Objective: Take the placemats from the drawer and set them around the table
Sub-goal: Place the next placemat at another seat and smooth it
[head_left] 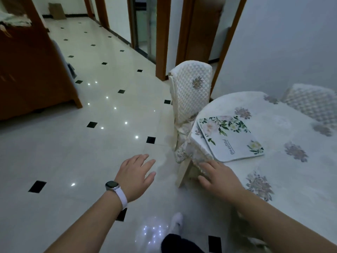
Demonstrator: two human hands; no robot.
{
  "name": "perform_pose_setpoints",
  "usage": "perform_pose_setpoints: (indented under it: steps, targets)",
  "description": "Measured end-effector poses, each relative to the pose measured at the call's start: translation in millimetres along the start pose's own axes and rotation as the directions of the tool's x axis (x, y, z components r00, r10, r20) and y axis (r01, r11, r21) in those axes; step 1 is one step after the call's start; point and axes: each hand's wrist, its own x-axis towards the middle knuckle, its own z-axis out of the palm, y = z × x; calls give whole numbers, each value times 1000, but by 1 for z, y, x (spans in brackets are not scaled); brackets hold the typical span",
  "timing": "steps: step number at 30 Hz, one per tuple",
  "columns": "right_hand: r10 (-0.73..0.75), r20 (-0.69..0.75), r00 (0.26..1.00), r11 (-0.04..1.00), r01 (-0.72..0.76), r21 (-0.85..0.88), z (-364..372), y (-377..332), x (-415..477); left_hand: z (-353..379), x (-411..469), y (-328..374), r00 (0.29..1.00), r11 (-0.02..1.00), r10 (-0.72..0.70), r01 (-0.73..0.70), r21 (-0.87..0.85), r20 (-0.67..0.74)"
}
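Floral placemat point(231, 138) flat on worktop point(291, 161) at near-left edge, long axis angled away. Right hand point(217, 177) empty, fingers spread, just short of mat's near corner. Left hand point(135, 175) empty, splayed over floor, farther off. Right hand nearer.

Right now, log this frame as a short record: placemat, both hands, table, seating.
placemat: one floral mat, flat on the table near its edge
left hand: open, empty, above the floor
right hand: open, empty, at the table edge, apart from the mat
table: covered by floral tablecloth
chairs: two visible, quilted covers
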Motion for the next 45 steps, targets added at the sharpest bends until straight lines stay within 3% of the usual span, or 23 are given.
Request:
perform_pose_setpoints:
  steps: [10,18,23,27,36,39,42,45]
  targets:
    - [153,35,988,971,-157,181,38,71,135,33,180,-9,989,1000,15,-12,-26,146]
    - [304,46,952,928,-307,210,27,158,181,52,328,24,954,977,210,-212,-15,216]
    - [498,65,864,822,-495,283,23,197,173,70,388,61,903,944,329,-312,-105,277]
    - [685,141,715,631,-679,375,35,214,156,95,434,81,839,939,235,-65,-338,490]
    - [858,361,366,174,-868,466,59,196,145,152,522,103,715,866,186,204,-456,674]
    - [894,404,195,-56,-845,532,55,183,163,167,547,105,692,829,176,279,-484,700]
    - [899,437,-3,-296,-740,604,55,178,183,181,567,113,650,825,258,236,-513,714]
    - [873,449,-189,-468,-584,664,51,170,198,187,580,121,628,822,328,178,-541,705]
